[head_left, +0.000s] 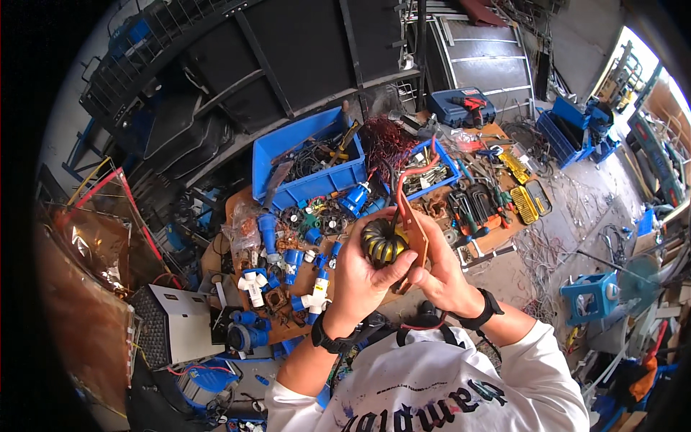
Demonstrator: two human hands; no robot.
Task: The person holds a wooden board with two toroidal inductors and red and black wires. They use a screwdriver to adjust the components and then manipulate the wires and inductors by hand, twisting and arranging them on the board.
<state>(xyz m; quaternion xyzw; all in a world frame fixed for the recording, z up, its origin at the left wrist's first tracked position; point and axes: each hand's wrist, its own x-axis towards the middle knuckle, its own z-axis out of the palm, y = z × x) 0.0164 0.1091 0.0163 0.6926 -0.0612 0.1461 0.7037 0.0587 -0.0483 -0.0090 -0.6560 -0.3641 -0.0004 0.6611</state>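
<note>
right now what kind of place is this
Probably a cluttered repair or salvage workshop. Both hands hold a yellow toroid coil on an orange board over a workbench strewn with tools, beside a blue parts bin and a cordless drill case.

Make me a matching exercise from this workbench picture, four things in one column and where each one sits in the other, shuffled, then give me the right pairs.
Things:
1. yellow wound coil
2. orange circuit board
3. big blue bin
4. drill case

Places:
A. far side of the bench, open, with a red drill inside
B. held against the coil by the right hand
C. gripped in the left hand
D. behind the blue plugs, filled with tools and wires

Pairs: 1-C, 2-B, 3-D, 4-A
</note>
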